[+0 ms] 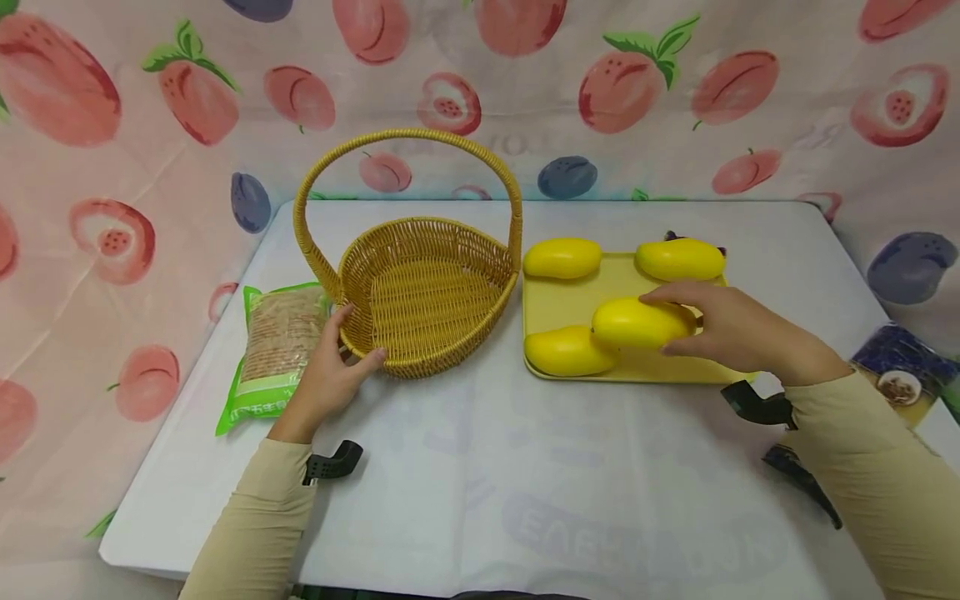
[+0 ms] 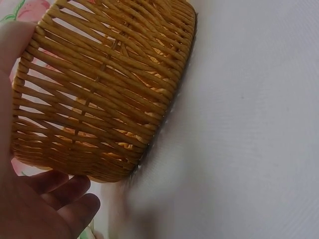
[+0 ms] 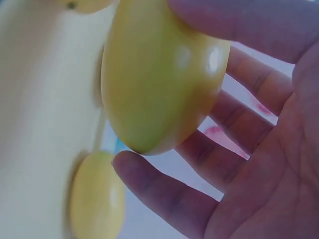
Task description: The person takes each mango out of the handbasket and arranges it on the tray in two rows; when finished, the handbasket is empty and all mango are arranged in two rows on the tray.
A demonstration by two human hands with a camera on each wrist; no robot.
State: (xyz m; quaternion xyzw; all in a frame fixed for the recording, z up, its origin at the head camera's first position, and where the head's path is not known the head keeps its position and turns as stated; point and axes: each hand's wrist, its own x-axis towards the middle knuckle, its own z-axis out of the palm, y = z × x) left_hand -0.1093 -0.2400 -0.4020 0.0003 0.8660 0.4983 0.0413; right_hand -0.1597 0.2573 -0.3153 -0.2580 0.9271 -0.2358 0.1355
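A yellow mango (image 1: 637, 322) is gripped by my right hand (image 1: 731, 329), thumb on one side and fingers on the other. It hangs over the yellow tray (image 1: 570, 302) and overlaps the front-left mango (image 1: 566, 352) in the head view. Two more mangoes lie along the tray's back edge, one at left (image 1: 562, 258) and one at right (image 1: 681, 260). My left hand (image 1: 330, 379) holds the near-left rim of a woven basket (image 1: 442, 360) with a tall arched handle. In the left wrist view, fingertips (image 2: 82, 206) curl under the basket's side (image 2: 114, 89). Nothing lies inside the basket.
A green-edged bag (image 1: 285, 333) with brown contents lies left of the basket. A dark purple object (image 1: 672, 237) shows partly behind the back-right mango. Dark blue packaging (image 1: 907, 354) sits beyond the table's right edge. A fruit-print cloth (image 1: 510, 92) hangs behind the white table (image 1: 465, 483).
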